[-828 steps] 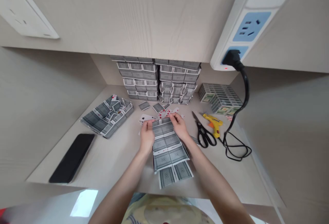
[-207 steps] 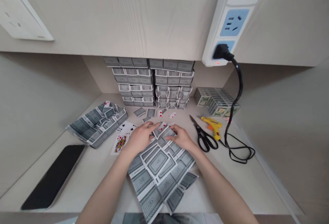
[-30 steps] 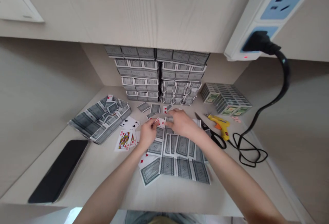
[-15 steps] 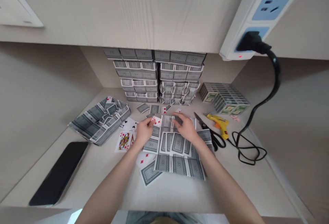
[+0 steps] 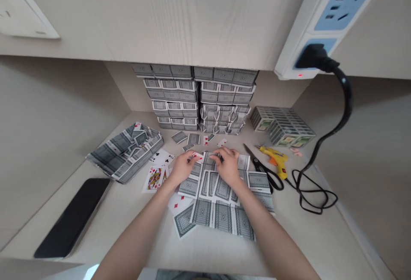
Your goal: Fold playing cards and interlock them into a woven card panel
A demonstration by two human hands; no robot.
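A folded sheet of joined playing cards (image 5: 223, 215), grey patterned backs up, lies on the desk between my forearms. My left hand (image 5: 183, 168) pinches a red-suited playing card (image 5: 198, 156) at the sheet's back left corner. My right hand (image 5: 227, 166) is curled over the sheet's back flap, thumb and fingers drawn together on it; the fingertips are partly hidden. Loose cards lie left of the sheet: a queen of diamonds (image 5: 155, 178), a card of clubs (image 5: 163, 158) and a face-down card (image 5: 184, 221).
An open box made of cards (image 5: 123, 153) and a black phone (image 5: 73, 216) are at left. Stacked card boxes (image 5: 175, 96) stand behind. Scissors (image 5: 261, 166), a yellow glue gun (image 5: 275, 159), its cable and wrapped card packs (image 5: 282, 126) are at right. A power strip (image 5: 321, 27) hangs overhead.
My right hand has shifted slightly left, and its fingers have closed at the back flap. The sheet's right side spreads farther right. My left hand keeps its pinch at the corner.
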